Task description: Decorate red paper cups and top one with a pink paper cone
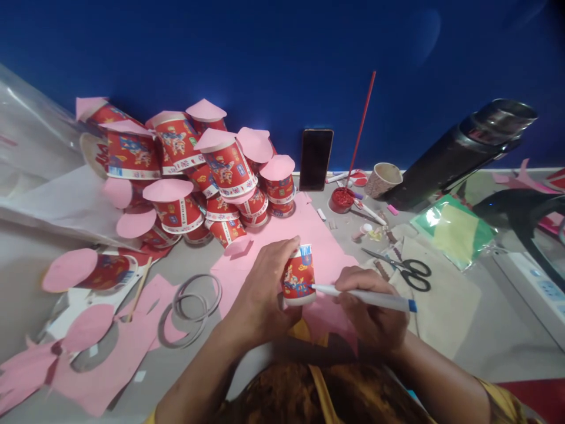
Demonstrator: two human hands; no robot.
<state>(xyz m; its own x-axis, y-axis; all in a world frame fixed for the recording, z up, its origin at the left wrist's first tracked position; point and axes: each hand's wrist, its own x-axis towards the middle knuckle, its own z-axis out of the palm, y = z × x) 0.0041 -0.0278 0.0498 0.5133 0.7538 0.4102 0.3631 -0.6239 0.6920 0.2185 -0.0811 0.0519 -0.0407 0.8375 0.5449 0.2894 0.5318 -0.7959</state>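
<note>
A small red paper cup (299, 274) with blue and gold print stands nearly upright in my left hand (265, 288), whose fingers wrap round its side. My right hand (371, 306) grips a white marker (375, 298) with a blue end. The marker's tip meets the printed side of the cup, or lies just in front of it. Beneath both hands lies pink paper (282, 235). To the left, several red cups with pink paper tops, one of them a front cup (174, 215), are heaped against the blue wall.
Black-handled scissors (408, 271) lie at the right near a green plastic packet (454, 229). A phone (316, 159) leans on the wall, with a black flask (459, 156) farther right. Grey rings (194, 312) and pink paper scraps (110, 359) lie at the left.
</note>
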